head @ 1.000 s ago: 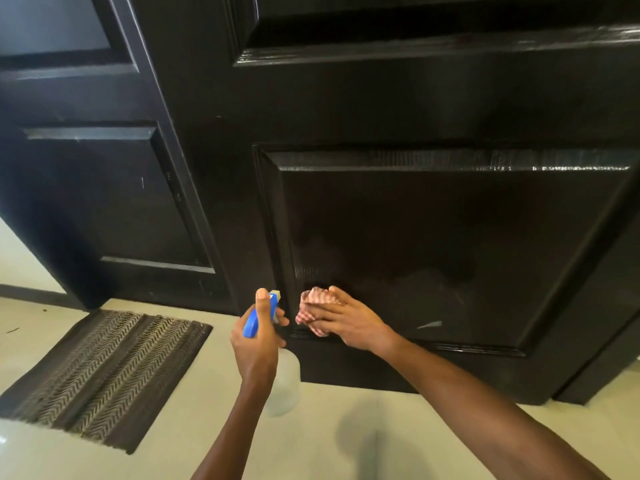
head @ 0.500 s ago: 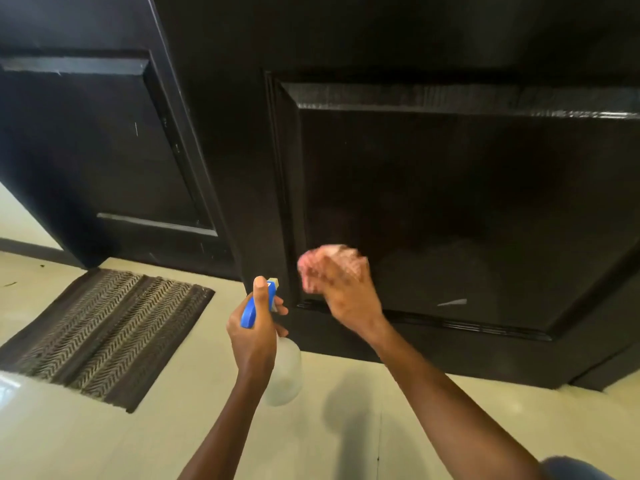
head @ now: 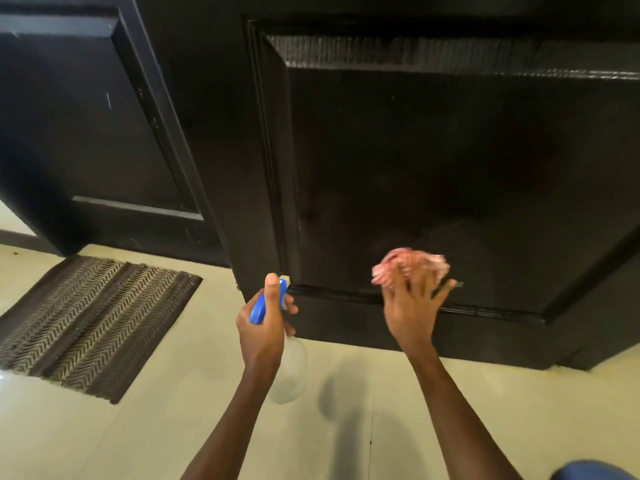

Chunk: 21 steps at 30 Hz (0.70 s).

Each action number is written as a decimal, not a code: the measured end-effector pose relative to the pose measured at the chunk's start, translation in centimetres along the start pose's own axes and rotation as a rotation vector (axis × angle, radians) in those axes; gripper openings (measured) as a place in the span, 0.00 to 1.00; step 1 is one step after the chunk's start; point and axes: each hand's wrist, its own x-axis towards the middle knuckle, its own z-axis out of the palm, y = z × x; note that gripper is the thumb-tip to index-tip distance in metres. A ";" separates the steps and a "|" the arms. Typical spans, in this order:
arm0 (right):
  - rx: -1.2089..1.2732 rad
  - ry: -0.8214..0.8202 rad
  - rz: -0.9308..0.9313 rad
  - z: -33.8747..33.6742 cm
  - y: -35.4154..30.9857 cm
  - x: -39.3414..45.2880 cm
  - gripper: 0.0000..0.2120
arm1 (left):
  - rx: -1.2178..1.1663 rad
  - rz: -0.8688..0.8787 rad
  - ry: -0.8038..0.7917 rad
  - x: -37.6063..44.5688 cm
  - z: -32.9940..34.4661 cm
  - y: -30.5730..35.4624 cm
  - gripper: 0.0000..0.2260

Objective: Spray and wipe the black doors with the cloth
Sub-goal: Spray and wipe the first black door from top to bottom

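Observation:
Two glossy black panelled doors fill the view: the near door (head: 433, 161) straight ahead and a second door (head: 86, 133) behind it at the left. My right hand (head: 412, 306) presses a bunched red-and-white checked cloth (head: 408, 265) against the bottom of the near door's recessed panel, fingers spread over it; the cloth is motion-blurred. My left hand (head: 263, 327) grips a clear spray bottle (head: 287, 372) with a blue trigger head, held upright just off the door's lower left corner, nozzle toward the door.
A brown and cream woven doormat (head: 86, 323) lies on the pale tiled floor (head: 156, 427) at the left, below the second door. A bit of blue clothing (head: 595, 471) shows at the bottom right corner.
My right hand has wiped the cloth rightward along the bottom of the panel from its left corner. The view has tilted down. My left hand and the bottle have stayed nearly still.

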 end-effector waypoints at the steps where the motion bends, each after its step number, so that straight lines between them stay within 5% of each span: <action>1: 0.049 0.044 0.183 -0.4 -0.2 0.4 0.28 | 0.000 -0.001 -0.010 -0.2 0.1 0.1 0.20; 4: 0.346 0.198 0.674 -1.6 -3.8 3.7 0.32 | -0.008 0.012 -0.028 -0.2 0.2 0.3 0.22; 6: 0.378 0.231 0.633 -1.3 -6.6 4.6 0.33 | -0.006 0.014 -0.019 -0.2 0.4 0.6 0.22; 11: -0.015 -0.257 -0.768 2.9 -3.5 -0.3 0.41 | 0.004 0.059 -0.016 -0.3 0.9 1.6 0.22; 13: -0.142 -0.273 -0.938 2.3 -1.2 0.6 0.41 | 0.002 0.082 -0.044 -0.3 1.5 2.0 0.22; 16: -0.082 -0.056 -0.608 -0.7 0.1 3.4 0.33 | -0.018 0.097 -0.069 -0.4 2.5 2.3 0.20; 18: -0.045 0.143 -0.194 -3.3 1.5 5.9 0.26 | -0.027 0.088 -0.073 -0.3 3.3 2.8 0.19; 21: 0.229 0.373 0.475 -6.4 2.3 9.5 0.31 | -0.033 0.107 -0.096 -0.4 4.3 3.2 0.20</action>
